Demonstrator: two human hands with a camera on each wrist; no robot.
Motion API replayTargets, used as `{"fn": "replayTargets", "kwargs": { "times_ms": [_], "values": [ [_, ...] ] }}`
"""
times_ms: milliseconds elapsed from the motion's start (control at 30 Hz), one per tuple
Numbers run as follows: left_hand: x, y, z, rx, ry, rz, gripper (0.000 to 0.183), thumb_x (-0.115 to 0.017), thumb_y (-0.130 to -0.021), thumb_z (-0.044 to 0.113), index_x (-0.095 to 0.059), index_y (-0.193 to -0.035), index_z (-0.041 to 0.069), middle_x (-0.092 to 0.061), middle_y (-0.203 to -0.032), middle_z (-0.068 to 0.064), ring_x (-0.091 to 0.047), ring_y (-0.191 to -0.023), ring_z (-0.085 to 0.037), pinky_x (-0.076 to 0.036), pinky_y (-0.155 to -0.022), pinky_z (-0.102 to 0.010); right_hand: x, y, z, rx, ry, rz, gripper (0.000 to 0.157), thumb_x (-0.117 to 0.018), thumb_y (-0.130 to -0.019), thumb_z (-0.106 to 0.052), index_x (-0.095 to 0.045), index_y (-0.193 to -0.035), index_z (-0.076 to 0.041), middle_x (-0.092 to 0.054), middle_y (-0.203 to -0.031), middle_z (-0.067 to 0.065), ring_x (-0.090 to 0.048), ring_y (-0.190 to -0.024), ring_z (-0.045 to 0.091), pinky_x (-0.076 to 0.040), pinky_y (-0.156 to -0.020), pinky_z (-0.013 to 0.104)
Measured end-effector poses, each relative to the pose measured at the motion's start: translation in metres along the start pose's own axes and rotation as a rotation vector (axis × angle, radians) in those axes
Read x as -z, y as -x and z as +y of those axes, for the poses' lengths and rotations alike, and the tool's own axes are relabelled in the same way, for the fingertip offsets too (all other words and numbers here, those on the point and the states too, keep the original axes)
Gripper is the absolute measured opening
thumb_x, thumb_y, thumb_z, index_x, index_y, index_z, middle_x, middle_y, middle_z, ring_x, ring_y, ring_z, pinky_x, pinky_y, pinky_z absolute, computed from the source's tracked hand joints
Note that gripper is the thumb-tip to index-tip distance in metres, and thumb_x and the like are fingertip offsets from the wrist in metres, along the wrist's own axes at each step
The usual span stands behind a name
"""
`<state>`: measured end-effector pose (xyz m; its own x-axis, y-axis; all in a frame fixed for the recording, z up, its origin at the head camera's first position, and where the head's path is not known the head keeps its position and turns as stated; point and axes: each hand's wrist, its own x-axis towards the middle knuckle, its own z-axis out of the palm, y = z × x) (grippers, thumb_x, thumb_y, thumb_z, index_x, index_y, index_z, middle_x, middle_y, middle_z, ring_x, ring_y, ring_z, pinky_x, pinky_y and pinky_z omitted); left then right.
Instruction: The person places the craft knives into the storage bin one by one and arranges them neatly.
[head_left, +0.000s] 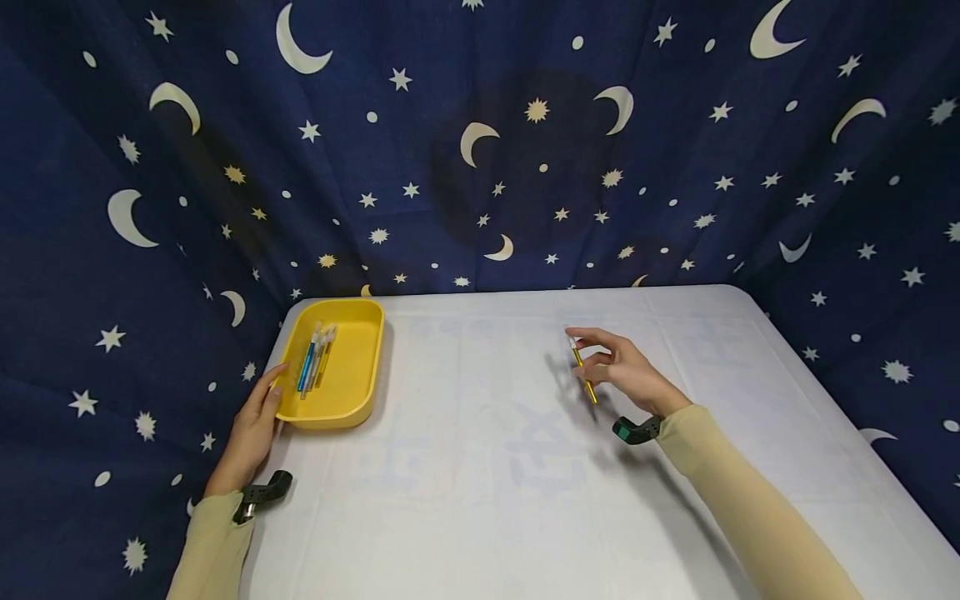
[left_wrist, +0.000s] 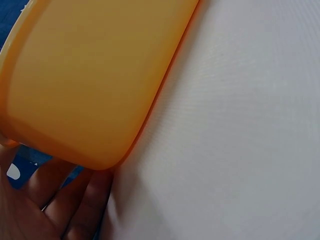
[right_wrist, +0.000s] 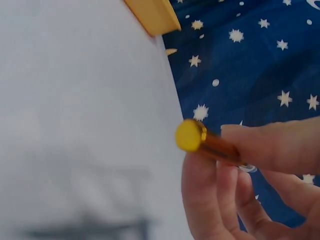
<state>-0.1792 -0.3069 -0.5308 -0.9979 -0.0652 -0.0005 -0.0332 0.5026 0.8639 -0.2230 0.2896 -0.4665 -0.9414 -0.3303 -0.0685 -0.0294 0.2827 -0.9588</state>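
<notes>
At the table's left side stands a yellow tray (head_left: 358, 367), with several slim pens (head_left: 317, 358) in blue, silvery and gold with clear caps lying in it. My left hand (head_left: 251, 433) holds the tray's left edge; in the left wrist view, fingers (left_wrist: 87, 205) meet the outside of its wall. To the right, my right hand (head_left: 626, 371) pinches a gold pen (head_left: 589, 390) between thumb and fingers above the table, tilted, clear cap upward. Its yellow end (right_wrist: 188, 135) faces the right wrist camera.
A white cloth (head_left: 465, 500) covers the table, with faint marks showing through. Dark blue curtains (head_left: 420, 158) printed with moons and stars hang behind it and along both sides. Each wrist wears a black camera mount (head_left: 637, 430).
</notes>
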Motion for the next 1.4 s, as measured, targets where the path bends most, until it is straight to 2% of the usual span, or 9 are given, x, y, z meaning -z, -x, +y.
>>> {"fn": "replayTargets", "kwargs": {
  "times_ms": [133,367,600,867,967,1100,1167,1233,1400],
  "values": [
    [0.0,0.0,-0.001,0.005,0.0,-0.003,0.058,-0.029,-0.122,0.04,-0.023,-0.176,0.019,-0.016,-0.179,-0.025,-0.022,-0.16,-0.051,-0.021,-0.126,-0.072,-0.009,-0.003,-0.009,0.011,0.008,0.021,0.074,-0.073,-0.1,0.004,-0.045,-0.167,-0.009,-0.043,-0.155,0.033,-0.067,-0.109,0.034,-0.063,-0.08,0.034],
    [0.002,-0.002,-0.004,-0.018,-0.007,0.002,0.059,-0.03,-0.122,0.041,-0.025,-0.176,0.019,-0.019,-0.178,-0.026,-0.023,-0.16,-0.05,-0.022,-0.126,-0.072,-0.029,-0.011,-0.028,0.053,-0.039,0.0,0.074,-0.074,-0.099,0.003,-0.046,-0.167,-0.01,-0.045,-0.156,0.024,-0.065,-0.114,0.043,-0.063,-0.084,0.036],
    [0.002,-0.002,-0.004,0.0,-0.005,-0.007,0.059,-0.03,-0.122,0.042,-0.023,-0.176,0.021,-0.017,-0.179,-0.024,-0.023,-0.16,-0.05,-0.022,-0.126,-0.071,-0.058,-0.026,-0.049,0.092,-0.1,-0.026,0.073,-0.077,-0.098,0.002,-0.051,-0.164,-0.015,-0.049,-0.157,0.019,-0.066,-0.11,0.029,-0.062,-0.087,0.034],
    [0.002,-0.001,-0.003,0.007,-0.008,-0.009,0.059,-0.029,-0.122,0.042,-0.022,-0.176,0.021,-0.016,-0.179,-0.024,-0.021,-0.16,-0.051,-0.02,-0.126,-0.073,-0.092,-0.046,-0.056,0.109,-0.16,-0.087,0.072,-0.077,-0.098,0.001,-0.052,-0.163,-0.014,-0.048,-0.156,0.023,-0.066,-0.106,0.028,-0.059,-0.091,0.036],
    [0.002,0.0,-0.003,0.008,-0.009,-0.01,0.059,-0.029,-0.122,0.042,-0.022,-0.176,0.021,-0.015,-0.179,-0.025,-0.021,-0.16,-0.051,-0.02,-0.126,-0.073,-0.104,-0.054,-0.057,0.095,-0.178,-0.11,0.071,-0.077,-0.098,0.001,-0.054,-0.163,-0.017,-0.05,-0.154,0.021,-0.067,-0.109,0.032,-0.059,-0.092,0.036],
    [0.002,-0.001,-0.003,-0.002,-0.006,-0.007,0.058,-0.029,-0.122,0.041,-0.023,-0.176,0.02,-0.016,-0.179,-0.026,-0.022,-0.16,-0.052,-0.021,-0.126,-0.073,-0.12,-0.065,-0.062,0.105,-0.221,-0.14,0.071,-0.076,-0.099,0.001,-0.053,-0.163,-0.016,-0.052,-0.152,0.019,-0.063,-0.118,0.049,-0.059,-0.092,0.035],
    [0.002,-0.001,-0.003,-0.007,-0.006,-0.004,0.058,-0.029,-0.122,0.041,-0.023,-0.176,0.019,-0.017,-0.179,-0.026,-0.023,-0.159,-0.052,-0.022,-0.125,-0.073,-0.126,-0.07,-0.065,0.115,-0.24,-0.15,0.071,-0.076,-0.099,0.002,-0.052,-0.164,-0.014,-0.051,-0.153,0.021,-0.063,-0.119,0.05,-0.059,-0.091,0.035],
    [0.002,-0.001,-0.003,-0.007,-0.005,-0.002,0.059,-0.029,-0.122,0.041,-0.023,-0.176,0.019,-0.017,-0.179,-0.025,-0.024,-0.159,-0.051,-0.022,-0.125,-0.072,-0.132,-0.075,-0.069,0.121,-0.252,-0.154,0.071,-0.075,-0.099,0.002,-0.051,-0.164,-0.013,-0.05,-0.153,0.022,-0.065,-0.117,0.047,-0.059,-0.09,0.034],
    [0.002,-0.001,-0.003,0.003,-0.003,-0.004,0.059,-0.029,-0.122,0.043,-0.022,-0.176,0.02,-0.017,-0.179,-0.025,-0.023,-0.159,-0.05,-0.022,-0.126,-0.072,-0.147,-0.09,-0.077,0.121,-0.293,-0.181,0.072,-0.073,-0.1,0.003,-0.048,-0.165,-0.01,-0.044,-0.157,0.03,-0.069,-0.109,0.027,-0.059,-0.09,0.033]
  ]
}}
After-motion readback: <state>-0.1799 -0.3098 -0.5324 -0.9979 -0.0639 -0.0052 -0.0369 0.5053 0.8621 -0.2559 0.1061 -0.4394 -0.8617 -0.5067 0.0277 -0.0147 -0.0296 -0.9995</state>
